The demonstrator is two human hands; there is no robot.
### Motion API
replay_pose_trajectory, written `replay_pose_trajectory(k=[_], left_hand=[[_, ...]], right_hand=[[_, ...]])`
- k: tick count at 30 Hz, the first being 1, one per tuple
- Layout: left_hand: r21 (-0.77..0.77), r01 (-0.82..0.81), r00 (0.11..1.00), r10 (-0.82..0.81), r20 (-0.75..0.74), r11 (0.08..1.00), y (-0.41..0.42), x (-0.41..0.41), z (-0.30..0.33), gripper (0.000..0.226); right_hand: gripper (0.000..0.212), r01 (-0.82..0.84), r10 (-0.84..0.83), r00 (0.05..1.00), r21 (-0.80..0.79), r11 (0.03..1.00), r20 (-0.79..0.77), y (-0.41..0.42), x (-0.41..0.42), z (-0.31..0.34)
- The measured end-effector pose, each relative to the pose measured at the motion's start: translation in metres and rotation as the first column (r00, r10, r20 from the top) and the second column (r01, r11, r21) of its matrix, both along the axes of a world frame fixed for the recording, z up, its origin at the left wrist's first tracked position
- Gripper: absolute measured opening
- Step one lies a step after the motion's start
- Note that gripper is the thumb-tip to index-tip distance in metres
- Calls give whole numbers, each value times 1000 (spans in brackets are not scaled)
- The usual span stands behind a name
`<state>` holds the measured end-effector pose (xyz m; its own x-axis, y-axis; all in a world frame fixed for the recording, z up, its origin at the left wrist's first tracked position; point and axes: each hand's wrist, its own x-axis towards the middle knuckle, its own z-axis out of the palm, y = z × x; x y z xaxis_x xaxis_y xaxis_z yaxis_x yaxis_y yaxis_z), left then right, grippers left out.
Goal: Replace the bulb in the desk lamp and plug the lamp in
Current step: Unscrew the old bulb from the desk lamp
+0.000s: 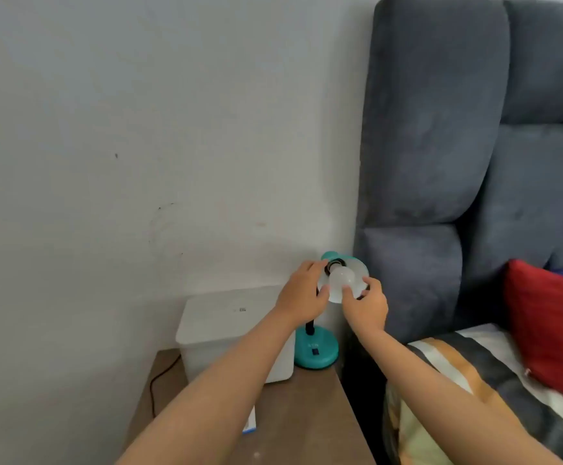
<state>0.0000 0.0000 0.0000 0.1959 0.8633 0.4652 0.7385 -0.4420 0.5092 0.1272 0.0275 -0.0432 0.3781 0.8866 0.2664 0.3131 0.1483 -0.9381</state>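
Observation:
A teal desk lamp stands on its round base at the back right corner of a brown bedside table. Its shade is tipped up toward me, with a white bulb sitting in the black socket. My left hand grips the shade's left rim and the lamp neck. My right hand pinches the bulb's front with fingers and thumb. The lamp's neck is mostly hidden behind my left hand.
A white box stands on the table left of the lamp. A black cord runs down behind the table's left edge. A small white and blue carton peeks out under my left forearm. A grey padded headboard and a bed with a red pillow fill the right.

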Motion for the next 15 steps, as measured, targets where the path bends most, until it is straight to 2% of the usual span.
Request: replay_pose_trajectory(k=[8,15], left_hand=[[27,11,996,-9,-88,1000,39,0,-12,54],[103,3,996,7,-93,995,55,-2,-16,47]], right_hand=[[60,-35,35,999,16,999,-13,26,-10,-11],[55,9,-5,990,35,999,-138,39,-15,-12]])
